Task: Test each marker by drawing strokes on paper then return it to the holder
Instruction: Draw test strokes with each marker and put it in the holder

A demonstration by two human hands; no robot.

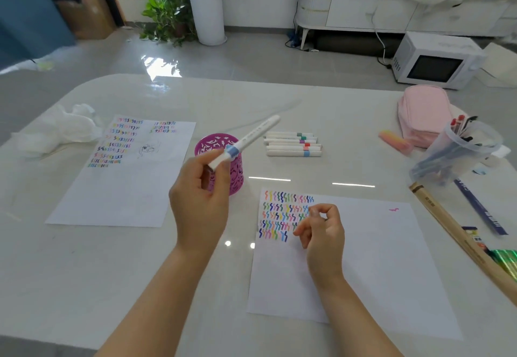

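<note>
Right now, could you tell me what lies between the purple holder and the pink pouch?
Head view: between purple holder and pink pouch lie a row of white markers, then a pink eraser near the pouch.

Taking the holder [223, 144] as the dial's centre on the table [84, 272], one sheet of paper [126, 188] lies at nine o'clock, with a crumpled tissue [56, 130] beyond it at ten. A row of markers [292, 144] lies just beside the holder at two. A second sheet [363, 258] lies at five, under the right hand [321, 230]. Well out at three stands a jug of pens [461, 149], with a pencil pouch [422, 110] behind it. At six the left hand [201, 188] holds a marker [251, 138] that crosses the holder's rim.
</note>
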